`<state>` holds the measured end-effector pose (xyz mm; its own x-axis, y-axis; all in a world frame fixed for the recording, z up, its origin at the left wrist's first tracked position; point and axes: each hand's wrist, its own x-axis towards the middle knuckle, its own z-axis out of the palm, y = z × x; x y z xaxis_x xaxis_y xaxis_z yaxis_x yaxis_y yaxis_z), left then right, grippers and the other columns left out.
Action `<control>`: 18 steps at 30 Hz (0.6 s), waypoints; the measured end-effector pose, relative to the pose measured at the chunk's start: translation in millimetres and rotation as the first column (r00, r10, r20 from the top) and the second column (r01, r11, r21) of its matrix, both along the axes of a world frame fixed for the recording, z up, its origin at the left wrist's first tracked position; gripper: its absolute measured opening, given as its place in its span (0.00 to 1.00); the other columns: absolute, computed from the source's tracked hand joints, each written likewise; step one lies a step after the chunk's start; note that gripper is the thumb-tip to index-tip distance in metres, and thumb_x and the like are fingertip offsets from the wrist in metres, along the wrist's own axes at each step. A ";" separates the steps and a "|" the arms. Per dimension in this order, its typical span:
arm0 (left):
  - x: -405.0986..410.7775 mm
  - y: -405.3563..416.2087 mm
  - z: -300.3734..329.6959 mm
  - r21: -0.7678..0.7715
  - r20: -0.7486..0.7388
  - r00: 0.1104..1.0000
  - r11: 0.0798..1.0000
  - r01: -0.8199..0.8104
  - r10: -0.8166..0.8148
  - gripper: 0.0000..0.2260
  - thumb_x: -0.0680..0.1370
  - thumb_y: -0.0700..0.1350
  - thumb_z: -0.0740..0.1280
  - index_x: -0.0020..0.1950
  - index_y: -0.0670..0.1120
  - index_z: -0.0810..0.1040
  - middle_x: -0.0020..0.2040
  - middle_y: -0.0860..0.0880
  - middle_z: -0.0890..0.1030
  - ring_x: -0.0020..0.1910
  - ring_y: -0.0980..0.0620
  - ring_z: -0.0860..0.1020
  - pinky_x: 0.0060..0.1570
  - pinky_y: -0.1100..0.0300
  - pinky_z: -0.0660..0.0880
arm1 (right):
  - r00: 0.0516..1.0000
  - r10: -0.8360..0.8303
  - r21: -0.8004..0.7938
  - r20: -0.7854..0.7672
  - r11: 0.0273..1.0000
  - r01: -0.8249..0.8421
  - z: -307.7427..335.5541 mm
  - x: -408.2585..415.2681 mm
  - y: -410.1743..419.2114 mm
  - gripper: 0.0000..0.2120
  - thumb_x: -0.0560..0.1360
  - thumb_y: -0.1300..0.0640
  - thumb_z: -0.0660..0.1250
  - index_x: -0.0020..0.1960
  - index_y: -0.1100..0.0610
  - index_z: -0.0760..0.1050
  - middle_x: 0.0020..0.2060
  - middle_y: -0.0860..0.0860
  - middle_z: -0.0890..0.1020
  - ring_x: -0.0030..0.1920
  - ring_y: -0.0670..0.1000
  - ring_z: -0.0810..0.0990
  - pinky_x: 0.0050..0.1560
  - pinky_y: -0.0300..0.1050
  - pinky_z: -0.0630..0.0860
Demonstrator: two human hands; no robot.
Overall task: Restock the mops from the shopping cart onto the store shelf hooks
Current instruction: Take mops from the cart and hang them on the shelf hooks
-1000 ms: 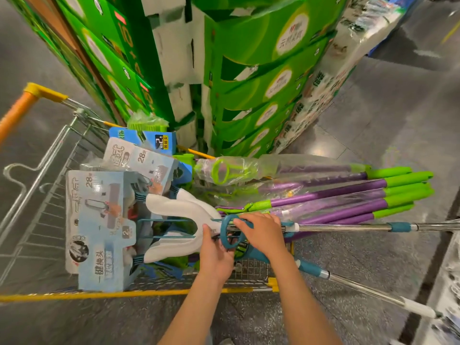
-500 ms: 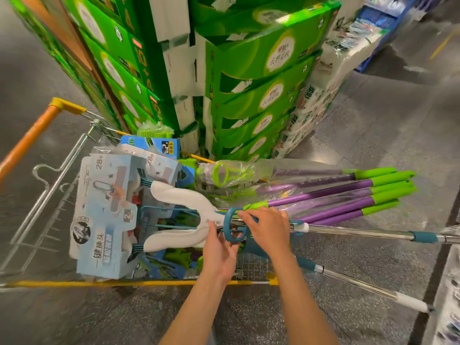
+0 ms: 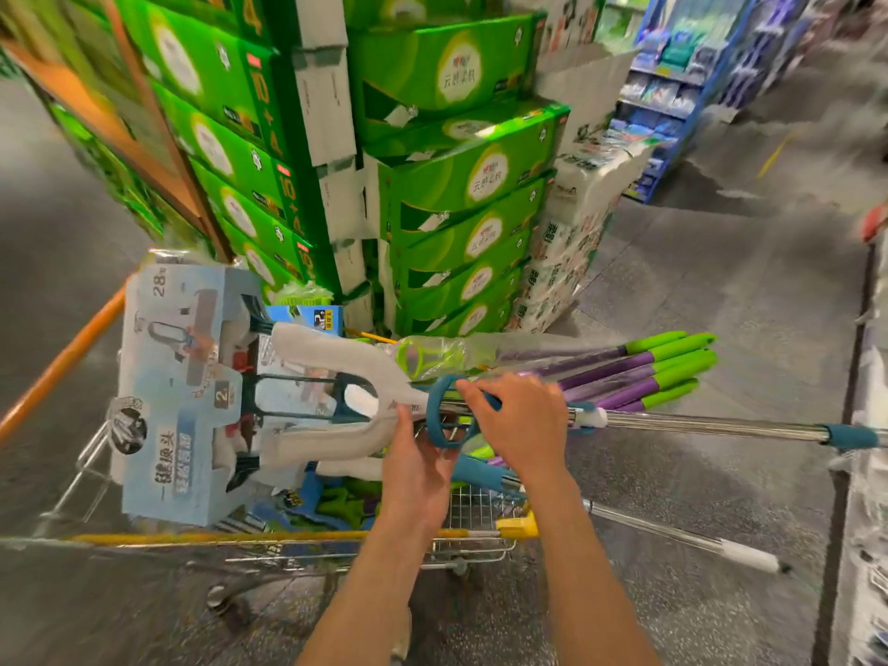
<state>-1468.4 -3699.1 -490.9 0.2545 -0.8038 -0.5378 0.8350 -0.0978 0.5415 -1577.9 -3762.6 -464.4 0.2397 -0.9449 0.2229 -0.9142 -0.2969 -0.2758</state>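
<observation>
A teal-and-steel mop [image 3: 711, 425] with a white forked head and a pale blue card sleeve [image 3: 178, 396] is held above the shopping cart [image 3: 516, 526]. My right hand [image 3: 521, 425] grips its shaft just behind the teal pull ring. My left hand [image 3: 415, 466] holds the ring and neck from below. Several purple-and-green mops [image 3: 639, 372] lie in the cart behind it, handles sticking out to the right. Another steel mop handle [image 3: 682, 540] slants out of the cart lower down.
Tall stacks of green cartons [image 3: 456, 194] stand right behind the cart, with white paper packs [image 3: 572, 242] beside them. A blue shelf unit [image 3: 672, 88] is at the far right back. Packaged goods line the right edge [image 3: 869, 473]. Grey floor lies open to the right.
The teal mop has risen out of the cart, its boxed head lifting higher and leftward. Both hands have kept their hold. The view has tilted up, showing more of the aisle.
</observation>
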 end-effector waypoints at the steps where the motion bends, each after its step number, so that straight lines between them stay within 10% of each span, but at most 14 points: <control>1: -2.8 5.2 6.1 -0.016 0.008 1.000 1.000 0.009 -0.009 0.23 0.82 0.58 0.58 0.65 0.41 0.77 0.56 0.39 0.82 0.55 0.43 0.81 0.47 0.53 0.82 | 1.000 -0.012 -0.015 0.008 1.000 0.012 6.8 -3.5 6.1 0.38 0.75 0.26 0.40 0.44 0.46 0.84 0.34 0.45 0.81 0.42 0.51 0.77 0.45 0.48 0.62; 14: -48.1 66.2 61.6 -0.184 0.266 0.954 0.964 0.192 -0.139 0.09 0.81 0.47 0.65 0.59 0.49 0.80 0.56 0.44 0.82 0.53 0.47 0.81 0.49 0.52 0.81 | 0.967 -0.216 -0.161 0.133 0.958 0.236 61.3 -56.3 90.3 0.38 0.75 0.27 0.42 0.42 0.48 0.85 0.30 0.48 0.81 0.36 0.52 0.79 0.42 0.49 0.74; 18: -58.6 72.7 77.1 -0.208 0.342 0.923 0.943 0.258 -0.177 0.06 0.82 0.44 0.65 0.57 0.48 0.80 0.45 0.52 0.85 0.42 0.57 0.83 0.34 0.62 0.80 | 0.938 -0.284 -0.178 0.200 0.930 0.320 73.3 -67.0 109.1 0.37 0.75 0.27 0.42 0.41 0.46 0.84 0.29 0.48 0.80 0.35 0.52 0.78 0.41 0.47 0.69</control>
<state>-1526.9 -3626.5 -413.9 0.1807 -0.9541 -0.2386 0.5907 -0.0887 0.8020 -1644.9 -3653.4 -391.1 -0.1080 -0.8960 0.4307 -0.9150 -0.0799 -0.3955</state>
